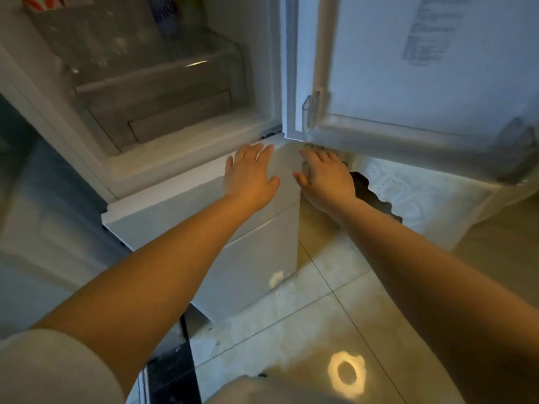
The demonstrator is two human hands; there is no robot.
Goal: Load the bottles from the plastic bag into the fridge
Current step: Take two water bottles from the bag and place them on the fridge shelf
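Head view: door label [428, 30] print blurred, perhaps unreadable.

Head view: looks steeply down, close on open fridge [180, 118].

home kitchen: open fridge [175, 112], tiled floor [320, 316].

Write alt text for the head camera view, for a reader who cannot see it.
Both arms reach forward toward an open fridge, the left hand flat on the white lower door and the right hand reaching, fingers spread, under the open upper door. A clear drawer sits inside; no bottles are clearly visible.
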